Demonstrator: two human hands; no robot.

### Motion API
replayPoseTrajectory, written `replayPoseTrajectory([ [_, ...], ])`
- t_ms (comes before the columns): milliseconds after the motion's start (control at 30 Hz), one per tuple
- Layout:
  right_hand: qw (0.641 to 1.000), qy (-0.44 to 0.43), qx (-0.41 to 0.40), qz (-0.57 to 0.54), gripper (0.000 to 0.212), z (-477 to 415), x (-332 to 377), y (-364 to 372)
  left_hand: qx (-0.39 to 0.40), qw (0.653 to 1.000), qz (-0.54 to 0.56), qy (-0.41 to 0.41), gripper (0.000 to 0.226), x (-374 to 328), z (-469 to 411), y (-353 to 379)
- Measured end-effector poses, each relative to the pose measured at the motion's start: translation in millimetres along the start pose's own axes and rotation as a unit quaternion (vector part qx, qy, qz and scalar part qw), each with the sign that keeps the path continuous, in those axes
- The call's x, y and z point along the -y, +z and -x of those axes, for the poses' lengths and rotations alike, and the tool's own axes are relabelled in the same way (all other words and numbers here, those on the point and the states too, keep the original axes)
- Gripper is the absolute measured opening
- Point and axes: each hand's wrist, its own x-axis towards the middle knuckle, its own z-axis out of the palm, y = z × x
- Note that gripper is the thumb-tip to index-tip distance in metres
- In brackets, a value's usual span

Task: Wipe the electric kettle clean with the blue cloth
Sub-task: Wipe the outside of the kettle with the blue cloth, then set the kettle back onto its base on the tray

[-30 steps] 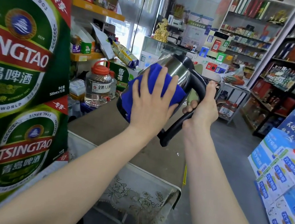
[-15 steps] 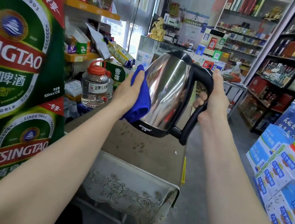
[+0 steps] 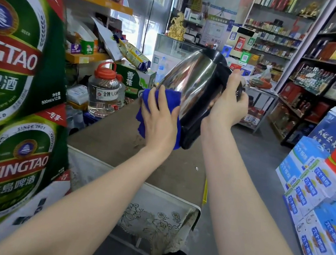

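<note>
Only one view is running, worn on the person's head and looking forward and down along both forearms. It is sitting close to the work: the kettle (image 3: 192, 87) and both hands are filling the centre of the frame, with the table (image 3: 118, 139) stretching below them. The wide lens is bending the beer cartons (image 3: 13, 84) along the left edge, and shop shelves (image 3: 331, 64) are showing at upper right.

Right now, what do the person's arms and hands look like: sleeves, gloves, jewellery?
Both forearms are bare as far as the frame shows, with no sleeves in view. The left hand and right hand wear no gloves; no rings, watch or wristband are visible.
</note>
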Motion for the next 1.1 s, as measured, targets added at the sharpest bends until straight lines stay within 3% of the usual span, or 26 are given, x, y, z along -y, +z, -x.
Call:
replayPoseTrajectory([
  [67, 1.000, -0.004, 0.017, 0.006, 0.036, 2, -4, -2, -0.015, 1.000, 0.012, 0.010, 0.060, 1, 3, 5],
  [133, 0.999, -0.026, 0.030, 0.010, 0.037, 1, -8, -7, -0.010, 0.993, 0.108, -0.051, 0.056, 9, 1, 9],
  [167, 0.998, -0.042, 0.034, 0.017, 0.038, 0, -11, -10, 0.000, 0.976, 0.178, -0.127, 0.055, 19, -3, 14],
  [267, 0.997, -0.054, 0.037, 0.036, 0.040, -5, -18, -22, 0.051, 0.879, 0.307, -0.361, 0.067, 53, -11, 28],
  [333, 0.998, -0.037, 0.022, 0.038, 0.044, -9, -22, -30, 0.086, 0.844, 0.348, -0.398, 0.068, 67, -10, 33],
  [467, 0.998, -0.022, 0.001, 0.052, 0.049, -16, -28, -45, 0.142, 0.824, 0.354, -0.419, 0.074, 85, -21, 41],
  [600, 0.996, -0.040, 0.023, 0.080, 0.053, -21, -30, -57, 0.149, 0.852, 0.296, -0.405, 0.076, 103, -38, 46],
  [700, 0.994, -0.046, 0.039, 0.086, 0.055, -26, -29, -64, 0.186, 0.884, 0.251, -0.347, 0.060, 83, -37, 33],
  [900, 0.994, -0.012, 0.082, 0.073, 0.048, -36, -28, -73, 0.327, 0.879, 0.305, -0.168, 0.025, 28, -28, -3],
  [1100, 0.990, 0.038, 0.126, 0.050, 0.048, -66, -37, -69, 0.345, 0.886, 0.280, -0.131, 0.017, 23, -56, -5],
])
